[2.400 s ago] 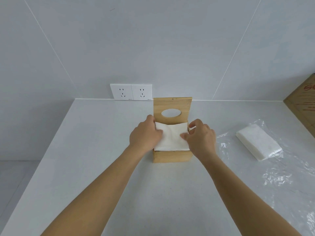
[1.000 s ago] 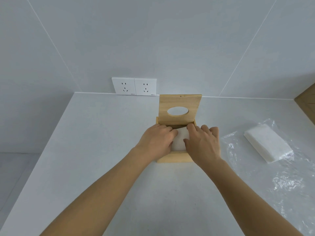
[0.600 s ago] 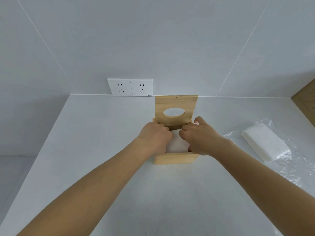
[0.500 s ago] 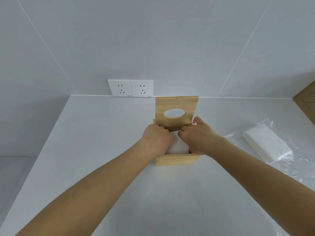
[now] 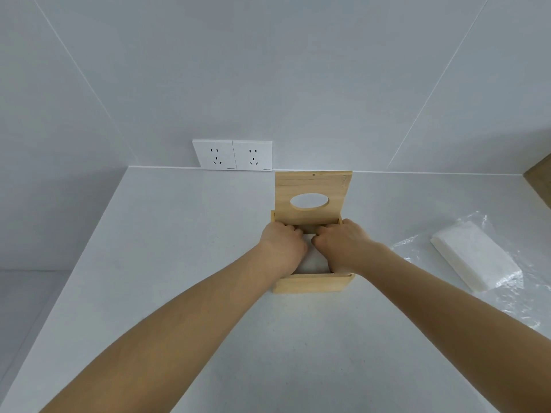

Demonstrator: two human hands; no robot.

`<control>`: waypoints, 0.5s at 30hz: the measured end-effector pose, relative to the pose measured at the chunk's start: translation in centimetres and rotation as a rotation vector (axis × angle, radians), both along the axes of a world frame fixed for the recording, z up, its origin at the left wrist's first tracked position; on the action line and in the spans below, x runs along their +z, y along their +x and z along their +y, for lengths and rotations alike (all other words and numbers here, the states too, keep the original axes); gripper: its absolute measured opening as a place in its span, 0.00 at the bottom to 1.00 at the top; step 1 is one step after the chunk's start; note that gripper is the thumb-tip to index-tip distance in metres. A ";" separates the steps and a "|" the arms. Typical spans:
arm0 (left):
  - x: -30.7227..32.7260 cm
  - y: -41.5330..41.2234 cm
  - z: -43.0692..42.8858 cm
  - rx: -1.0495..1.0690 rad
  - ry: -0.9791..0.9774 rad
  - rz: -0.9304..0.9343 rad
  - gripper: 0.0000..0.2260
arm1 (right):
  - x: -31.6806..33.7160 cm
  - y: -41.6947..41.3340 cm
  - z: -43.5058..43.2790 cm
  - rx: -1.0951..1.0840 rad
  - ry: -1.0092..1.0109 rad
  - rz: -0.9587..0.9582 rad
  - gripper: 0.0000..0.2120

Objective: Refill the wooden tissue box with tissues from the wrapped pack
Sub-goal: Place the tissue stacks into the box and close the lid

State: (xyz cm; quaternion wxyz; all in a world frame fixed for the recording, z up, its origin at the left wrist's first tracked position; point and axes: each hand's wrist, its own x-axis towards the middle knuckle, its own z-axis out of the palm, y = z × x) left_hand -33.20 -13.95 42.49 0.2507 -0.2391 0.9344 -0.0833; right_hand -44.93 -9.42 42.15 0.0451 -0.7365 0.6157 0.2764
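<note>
Tissues point(image 5: 313, 260) sat inside the wooden tissue box point(image 5: 313, 284) on the worktop point(image 5: 179, 248), with its lid point(image 5: 313, 186) standing upright at the back. Both hands were down on the stack, the left hand point(image 5: 283, 244) beside the right hand point(image 5: 343, 245), fingers curled under. Whether they pinched the paper or only pressed it could not be told. Well to the right, the tissue pack point(image 5: 474, 259) lay on crumpled clear wrap point(image 5: 507, 299).

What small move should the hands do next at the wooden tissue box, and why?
Probably draw both hands out of the wooden tissue box. The left hand and right hand are tucked in at its far end, the white tissues lie below the rim, and the lid with the oval hole stands open.
</note>
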 end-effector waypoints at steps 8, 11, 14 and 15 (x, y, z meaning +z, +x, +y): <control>2.9 1.5 -0.1 0.131 0.283 0.144 0.16 | 2.7 -0.7 0.9 -0.047 -0.038 -0.267 0.11; 4.5 2.7 0.4 0.198 0.326 0.320 0.15 | 4.8 -1.4 2.3 -0.081 -0.237 -0.350 0.18; 5.3 3.6 1.5 0.215 0.183 0.582 0.12 | 5.9 -1.6 4.4 -0.093 -0.467 -0.351 0.26; 5.2 3.8 2.0 0.231 0.135 0.675 0.13 | 6.1 -1.5 5.2 -0.084 -0.550 -0.377 0.28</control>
